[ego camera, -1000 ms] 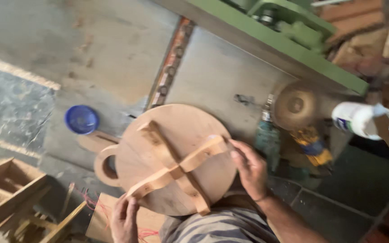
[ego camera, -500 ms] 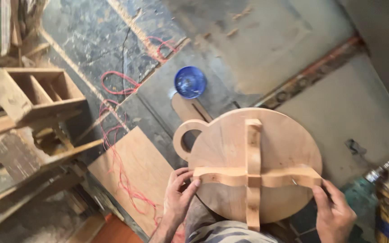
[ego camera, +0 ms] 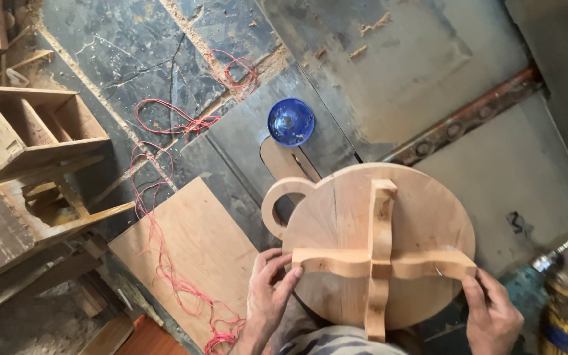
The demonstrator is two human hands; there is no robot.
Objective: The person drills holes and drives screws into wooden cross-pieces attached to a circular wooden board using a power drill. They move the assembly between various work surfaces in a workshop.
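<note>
A round wooden board (ego camera: 422, 217) with a ring-shaped handle (ego camera: 277, 204) lies on a grey metal table. On top of it sits a wooden cross brace (ego camera: 379, 260) made of two curved pieces. My left hand (ego camera: 267, 296) grips the left end of the cross brace at the board's edge. At the opposite side, my right hand (ego camera: 491, 315) holds the brace's right end with the fingers curled on it.
A blue round dish (ego camera: 291, 121) sits on the table beyond the board. A flat plywood sheet (ego camera: 189, 253) and a tangle of red wire (ego camera: 165, 197) lie to the left. Wooden boxes and frames (ego camera: 27, 131) stand at far left. A bottle (ego camera: 563, 296) is at right.
The view has swung from the green bench side toward the left floor area. The board and cross brace now sit squarer in front of me, both hands staying on the brace's ends.
</note>
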